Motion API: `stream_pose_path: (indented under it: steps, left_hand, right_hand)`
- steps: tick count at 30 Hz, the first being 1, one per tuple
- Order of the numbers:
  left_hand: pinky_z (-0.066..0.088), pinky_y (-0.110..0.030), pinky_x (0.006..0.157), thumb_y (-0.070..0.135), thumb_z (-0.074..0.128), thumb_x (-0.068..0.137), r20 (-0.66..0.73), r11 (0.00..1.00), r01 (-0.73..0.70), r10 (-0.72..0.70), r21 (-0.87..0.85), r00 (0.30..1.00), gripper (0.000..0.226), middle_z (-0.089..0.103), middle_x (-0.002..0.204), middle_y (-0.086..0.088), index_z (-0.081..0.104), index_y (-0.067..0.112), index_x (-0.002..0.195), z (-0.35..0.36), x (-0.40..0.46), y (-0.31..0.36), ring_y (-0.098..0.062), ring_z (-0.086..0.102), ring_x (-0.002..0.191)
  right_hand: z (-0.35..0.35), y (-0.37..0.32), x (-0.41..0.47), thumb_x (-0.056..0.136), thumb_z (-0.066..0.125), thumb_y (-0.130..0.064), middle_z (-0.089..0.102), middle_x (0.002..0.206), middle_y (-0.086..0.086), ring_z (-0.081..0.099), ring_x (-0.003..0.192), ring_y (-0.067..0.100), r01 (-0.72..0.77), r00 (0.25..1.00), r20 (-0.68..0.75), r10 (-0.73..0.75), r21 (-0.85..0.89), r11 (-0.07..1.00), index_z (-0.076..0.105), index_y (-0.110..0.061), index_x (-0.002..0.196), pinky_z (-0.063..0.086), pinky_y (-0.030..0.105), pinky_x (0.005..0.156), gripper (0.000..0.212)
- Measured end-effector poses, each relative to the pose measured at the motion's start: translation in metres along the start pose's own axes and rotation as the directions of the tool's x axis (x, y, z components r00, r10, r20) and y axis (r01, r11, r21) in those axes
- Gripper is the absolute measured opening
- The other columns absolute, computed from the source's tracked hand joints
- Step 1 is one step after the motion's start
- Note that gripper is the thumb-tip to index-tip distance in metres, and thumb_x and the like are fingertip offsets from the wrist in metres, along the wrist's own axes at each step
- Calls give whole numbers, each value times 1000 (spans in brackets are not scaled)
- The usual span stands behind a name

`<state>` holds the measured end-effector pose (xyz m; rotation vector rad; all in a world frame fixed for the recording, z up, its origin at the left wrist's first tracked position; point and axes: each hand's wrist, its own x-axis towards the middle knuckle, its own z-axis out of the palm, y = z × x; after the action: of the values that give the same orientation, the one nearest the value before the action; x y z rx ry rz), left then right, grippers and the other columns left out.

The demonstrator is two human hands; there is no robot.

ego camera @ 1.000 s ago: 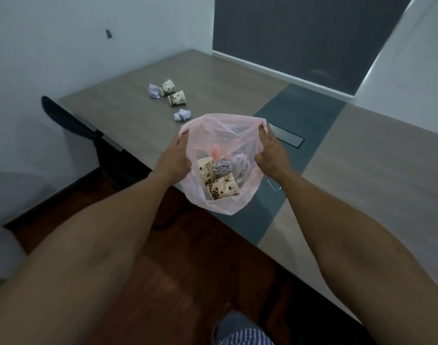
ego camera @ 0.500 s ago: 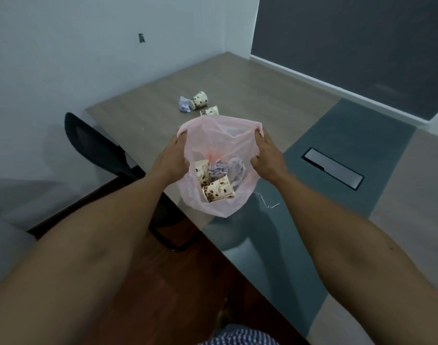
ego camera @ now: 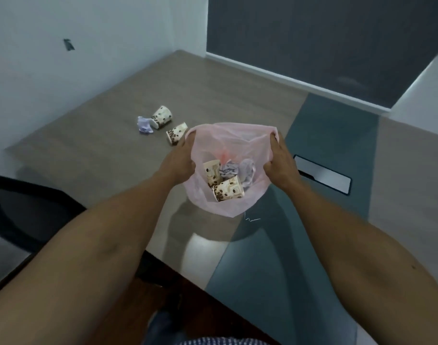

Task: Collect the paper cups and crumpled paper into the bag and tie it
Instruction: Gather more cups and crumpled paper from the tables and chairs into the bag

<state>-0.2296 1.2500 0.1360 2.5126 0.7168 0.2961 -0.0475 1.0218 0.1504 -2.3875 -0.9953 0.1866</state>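
Head view, one entry. You held a thin pink bag (ego camera: 227,145) open above the near part of the table (ego camera: 100,155); your left hand (ego camera: 178,163) gripped its left rim with fingers curled over the plastic, and your right hand (ego camera: 280,161) gripped the right rim the same way.

Contents seen through the mouth: two paper cups with a brown bean print, one (ego camera: 228,190) on its side at the front, the other (ego camera: 212,171) leaning behind it at the left, and crumpled paper (ego camera: 229,169) in grey-white wads beside them. A red-pink twist of plastic stood above the wads; you could not tell what it was.

Loose on the table: one printed cup (ego camera: 162,116) lying on its side, a lilac paper wad (ego camera: 144,124) touching its mouth, and a second cup (ego camera: 176,133) on its side near your left hand, its near end hidden behind your knuckles and the bag rim.

Also present: a dark chair back (ego camera: 26,210) at the left, cut by the frame edge; a slot-shaped panel (ego camera: 322,174) set in the teal strip of the table, partly behind your right hand; a small white thread (ego camera: 250,218) below the bag.

Hard to make out: your fingertips inside the bag folds, and a small dark mark (ego camera: 69,44) on the wall. No writing or brand could be read on the cups, only the bean pattern.
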Motion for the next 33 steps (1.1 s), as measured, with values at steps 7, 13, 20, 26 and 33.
stream_pose_path:
  steps: [7,13,20,26,33]
  left_hand:
    - [28,-46,120,39,48,90,153,951,-262,287,-164,946,82,10,168,-12,13,24,162,6,92,-26,-26,27,149]
    - [42,-50,109,31,62,89,278,919,-361,392,-158,877,84,11,167,-22,20,25,161,26,117,-85,-40,28,150]
    - [38,-49,112,28,83,77,279,994,-71,92,-86,956,98,34,158,-16,27,10,154,58,120,-139,-36,39,141]
    - [45,-55,103,33,66,89,405,980,-195,163,39,900,70,27,159,-16,34,29,150,97,129,-166,-48,46,134]
    - [47,-46,86,37,49,90,141,989,-27,48,-143,989,44,58,120,-20,53,16,128,91,108,-164,-42,57,106]
  right_hand:
    - [22,4,9,91,63,-14,-4,170,-2,34,146,32,-214,956,-200,215,25,977,-1,-19,163,47,49,107,96]
    - [75,-11,-10,88,67,1,-18,168,13,13,154,31,-407,875,-227,426,130,904,-7,-7,161,26,22,107,105]
    - [101,-17,-11,88,71,-16,-20,168,-5,63,101,41,-468,849,-286,445,-17,883,7,-25,161,51,37,69,97]
    - [110,-12,-5,91,62,-21,-8,169,-13,61,87,35,-483,835,-349,425,-97,870,7,-19,161,45,34,61,89]
    - [110,-24,5,88,60,-12,-6,169,-10,59,100,30,-491,830,-314,462,-18,871,6,-18,162,46,34,67,91]
